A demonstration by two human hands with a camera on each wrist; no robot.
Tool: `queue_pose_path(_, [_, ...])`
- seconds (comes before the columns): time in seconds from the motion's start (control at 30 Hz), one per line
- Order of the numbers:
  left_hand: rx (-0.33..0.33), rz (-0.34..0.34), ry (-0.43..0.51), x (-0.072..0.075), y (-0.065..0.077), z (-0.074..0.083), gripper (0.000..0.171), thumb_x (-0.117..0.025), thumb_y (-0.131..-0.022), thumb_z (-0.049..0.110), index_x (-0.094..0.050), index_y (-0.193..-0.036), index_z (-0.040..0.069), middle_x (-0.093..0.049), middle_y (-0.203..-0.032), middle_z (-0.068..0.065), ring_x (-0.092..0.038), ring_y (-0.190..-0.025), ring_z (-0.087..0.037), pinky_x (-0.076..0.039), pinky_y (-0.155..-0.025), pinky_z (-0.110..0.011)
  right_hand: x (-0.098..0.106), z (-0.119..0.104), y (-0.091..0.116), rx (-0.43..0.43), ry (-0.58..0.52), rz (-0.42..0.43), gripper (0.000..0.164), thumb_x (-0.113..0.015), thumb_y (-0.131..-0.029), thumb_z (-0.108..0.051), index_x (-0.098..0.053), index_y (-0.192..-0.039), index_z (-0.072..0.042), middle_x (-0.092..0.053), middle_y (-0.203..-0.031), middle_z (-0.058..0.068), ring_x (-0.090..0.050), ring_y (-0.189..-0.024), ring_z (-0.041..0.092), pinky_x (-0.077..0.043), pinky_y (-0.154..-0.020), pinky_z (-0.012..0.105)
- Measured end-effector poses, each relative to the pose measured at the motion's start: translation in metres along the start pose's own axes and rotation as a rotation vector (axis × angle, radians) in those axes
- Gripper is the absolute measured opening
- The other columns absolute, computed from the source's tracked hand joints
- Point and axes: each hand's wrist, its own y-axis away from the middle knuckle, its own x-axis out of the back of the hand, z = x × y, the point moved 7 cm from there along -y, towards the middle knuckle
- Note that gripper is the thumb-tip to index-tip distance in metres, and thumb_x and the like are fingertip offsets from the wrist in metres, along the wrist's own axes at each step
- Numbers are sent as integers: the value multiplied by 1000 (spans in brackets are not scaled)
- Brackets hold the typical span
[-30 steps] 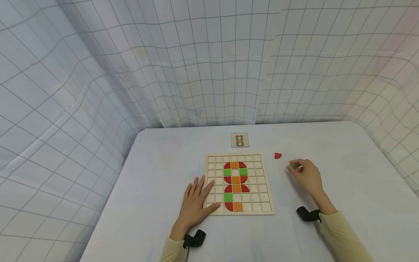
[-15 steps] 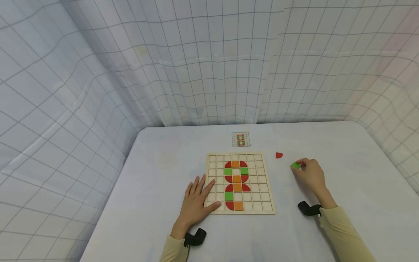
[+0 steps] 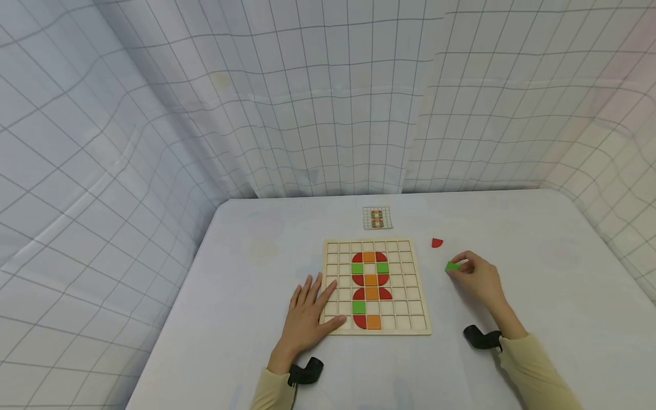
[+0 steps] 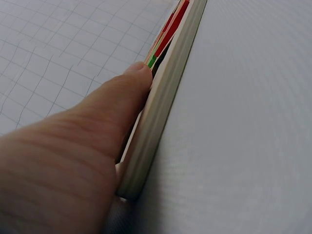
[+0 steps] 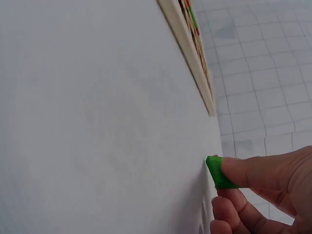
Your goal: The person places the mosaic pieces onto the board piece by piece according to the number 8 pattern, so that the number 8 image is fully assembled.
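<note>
A wooden grid board (image 3: 405, 293) lies flat on the table, with red quarter-round, orange square and green square tiles set in its middle columns. My left hand (image 3: 306, 319) rests with spread, straight fingers on the board's left edge; in the left wrist view its thumb (image 4: 112, 97) lies over the rim. To the right of the board, my right hand (image 3: 479, 279) pinches a green square tile (image 3: 452, 266) between thumb and fingers. The right wrist view shows this green tile (image 5: 218, 173) tilted at the fingertips, apart from the board.
A red quarter-round tile (image 3: 437, 243) lies on the white table (image 3: 246, 285) beyond my right hand. Behind the board is a small card (image 3: 377, 218) printed with a coloured grid pattern. Grid-patterned white curtains (image 3: 328, 114) hang around the table.
My right hand first drew slightly right with the green tile, then came back left and nearer to me, the tile turning in its fingers. My left hand has stayed on the board.
</note>
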Motion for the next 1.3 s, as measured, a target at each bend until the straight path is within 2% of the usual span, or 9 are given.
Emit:
queue_pose_path(0.23, [-35, 38, 11, 0, 0, 0, 75, -55, -87, 60, -38, -148, 19, -25, -153, -16, -14, -141, -35, -7, -110, -52, -32, -31, 12, 49, -156, -150, 15, -76, -82, -13, -69, -94, -7, -65, -77, 1, -58, -67, 16, -46, -53, 26])
queue_pose_path(0.5, [-26, 22, 29, 1, 0, 1, 75, -60, -86, 55, -36, -149, 21, -22, -154, -14, -12, -142, -32, -5, -111, -49, -73, -73, 31, 194, -215, -336, 12, -78, -79, -15, -69, -85, -10, -60, -71, -7, -54, -62, 10, -47, -55, 24])
queue_pose_path(0.67, [-17, 7, 23, 0, 0, 1, 76, -60, -86, 54, -36, -149, 21, -21, -154, -14, -11, -142, -32, -5, -111, -50, -84, -82, 35, 219, -203, -352, 12, -79, -79, -18, -69, -83, -13, -58, -69, -9, -52, -61, 9, -45, -55, 24])
queue_pose_path(0.83, [-24, 23, 27, 1, 0, 2, 76, -61, -85, 54, -38, -148, 19, -23, -153, -16, -13, -141, -35, -7, -110, -53, -91, -87, 36, 221, -155, -367, 10, -80, -78, -21, -72, -81, -17, -56, -66, -11, -49, -57, 8, -41, -52, 24])
queue_pose_path(1.07, [-8, 7, 23, 2, 0, 1, 76, -59, -86, 56, -36, -149, 21, -21, -154, -14, -10, -142, -33, -5, -111, -50, -92, -92, 37, 255, -83, -334, 7, -81, -76, -20, -75, -79, -19, -56, -71, -14, -47, -58, 7, -41, -52, 25])
queue_pose_path(1.3, [-1, -11, 28, 0, 1, -1, 76, -58, -86, 57, -34, -150, 23, -18, -156, -11, -8, -143, -29, -2, -112, -48, -90, -93, 36, 296, -80, -441, 4, -76, -82, -19, -75, -86, -18, -58, -74, -14, -48, -62, 7, -42, -54, 24])
